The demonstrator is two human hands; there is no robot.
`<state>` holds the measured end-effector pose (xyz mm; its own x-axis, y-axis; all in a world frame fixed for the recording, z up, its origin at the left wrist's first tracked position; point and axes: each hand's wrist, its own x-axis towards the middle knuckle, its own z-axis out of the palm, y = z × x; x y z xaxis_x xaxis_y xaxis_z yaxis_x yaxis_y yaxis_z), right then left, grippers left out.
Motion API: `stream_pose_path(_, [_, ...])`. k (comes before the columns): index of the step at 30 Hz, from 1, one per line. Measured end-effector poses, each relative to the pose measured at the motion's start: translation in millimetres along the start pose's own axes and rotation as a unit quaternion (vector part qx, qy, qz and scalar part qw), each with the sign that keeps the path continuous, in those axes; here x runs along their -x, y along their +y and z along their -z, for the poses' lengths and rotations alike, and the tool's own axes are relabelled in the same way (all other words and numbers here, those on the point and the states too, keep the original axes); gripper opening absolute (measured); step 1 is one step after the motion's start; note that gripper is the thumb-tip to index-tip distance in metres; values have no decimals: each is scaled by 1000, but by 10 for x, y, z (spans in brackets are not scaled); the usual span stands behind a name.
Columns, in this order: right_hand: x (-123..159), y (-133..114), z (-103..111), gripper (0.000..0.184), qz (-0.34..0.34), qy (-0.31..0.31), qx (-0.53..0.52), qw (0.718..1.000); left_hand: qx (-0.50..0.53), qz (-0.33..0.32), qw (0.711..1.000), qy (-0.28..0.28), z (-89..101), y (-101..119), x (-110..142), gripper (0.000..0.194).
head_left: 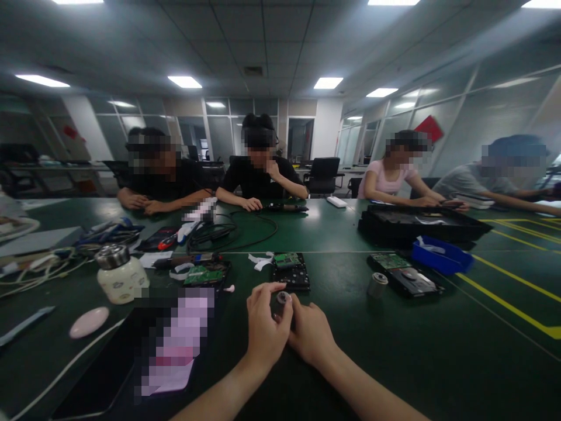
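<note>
Both of my hands meet over the green table [350, 362], low in the middle of the view. My left hand [264, 330] curls its fingers round a small round grey part [283, 298], pinching it at the top. My right hand [311, 333] is closed beside it and touches the same part from the right. Just beyond my fingers lies a black hard drive with a green circuit board [291, 270]. A second drive [205, 275] lies to its left.
A white jar with a metal lid [119, 275], a pink oval pad [89, 322] and cables sit at left. At right lie an opened drive [401, 275], a small metal cylinder [377, 285], a blue bin [442, 257] and a black tray [421, 225]. Several people sit across the table.
</note>
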<state>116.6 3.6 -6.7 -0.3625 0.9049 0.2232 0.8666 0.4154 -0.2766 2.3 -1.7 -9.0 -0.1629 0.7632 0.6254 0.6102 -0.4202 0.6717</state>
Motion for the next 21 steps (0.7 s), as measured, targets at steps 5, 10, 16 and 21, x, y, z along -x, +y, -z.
stream_pose_path(5, [0,10,-6,31,-4,-10,-5,1000,-15,21,999,30,-19,-32,-9,14])
stream_pose_path(10, [10,3,-4,33,-11,-19,3,1000,14,3,1000,13,-30,-48,-1,14])
stream_pose_path(16, [3,-25,26,31,-11,-20,23,999,56,38,997,39,-37,-88,-12,12])
stream_pose_path(21, [-9,-40,0,26,-24,5,29,999,-34,142,988,53,-6,-192,-90,10])
